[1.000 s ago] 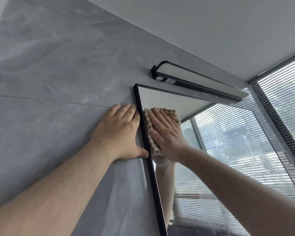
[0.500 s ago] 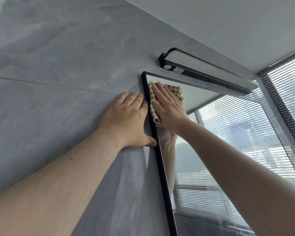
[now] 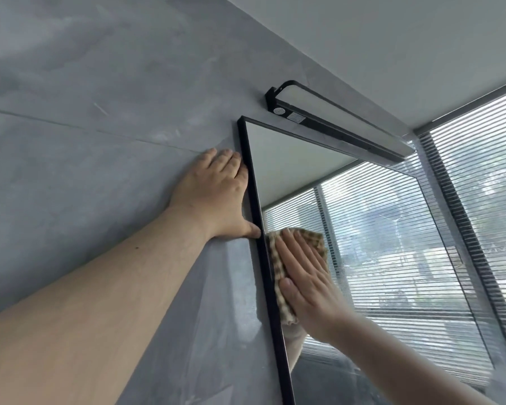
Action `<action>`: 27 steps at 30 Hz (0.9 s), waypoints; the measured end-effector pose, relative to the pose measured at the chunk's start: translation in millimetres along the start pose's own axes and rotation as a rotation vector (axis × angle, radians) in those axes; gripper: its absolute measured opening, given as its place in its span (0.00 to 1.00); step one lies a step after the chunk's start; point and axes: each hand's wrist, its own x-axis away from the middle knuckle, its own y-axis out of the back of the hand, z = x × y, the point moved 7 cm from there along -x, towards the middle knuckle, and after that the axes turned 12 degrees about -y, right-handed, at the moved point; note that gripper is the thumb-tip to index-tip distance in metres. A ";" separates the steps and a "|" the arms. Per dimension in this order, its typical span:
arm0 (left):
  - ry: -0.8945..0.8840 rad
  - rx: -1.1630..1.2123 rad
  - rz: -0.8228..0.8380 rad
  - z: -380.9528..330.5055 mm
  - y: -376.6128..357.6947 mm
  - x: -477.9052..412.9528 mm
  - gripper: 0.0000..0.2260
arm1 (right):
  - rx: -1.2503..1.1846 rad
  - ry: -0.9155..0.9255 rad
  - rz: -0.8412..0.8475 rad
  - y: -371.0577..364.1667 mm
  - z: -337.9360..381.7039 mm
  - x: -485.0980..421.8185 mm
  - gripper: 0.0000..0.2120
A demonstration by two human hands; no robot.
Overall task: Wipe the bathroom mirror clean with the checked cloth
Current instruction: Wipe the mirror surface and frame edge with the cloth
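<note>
The black-framed mirror (image 3: 377, 235) hangs on the grey tiled wall and reflects the ceiling and window blinds. My right hand (image 3: 307, 285) lies flat with straight fingers on the brown checked cloth (image 3: 278, 267), pressing it against the glass just inside the mirror's left frame edge. Most of the cloth is hidden under that hand. My left hand (image 3: 216, 194) rests flat on the wall tile to the left of the frame, fingers straight, thumb touching the frame.
A black bar lamp (image 3: 333, 124) is mounted on the wall just above the mirror's top edge. A window with horizontal blinds (image 3: 485, 182) fills the right side. The grey tiled wall (image 3: 85, 141) stretches to the left.
My right hand has slid the cloth down the left edge of the mirror from the top corner. My left hand has stayed on the wall by the frame.
</note>
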 end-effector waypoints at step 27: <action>-0.013 0.003 -0.038 -1.3 2.3 2.8 0.57 | -0.128 -0.189 -0.045 -7.8 3.4 15.6 0.26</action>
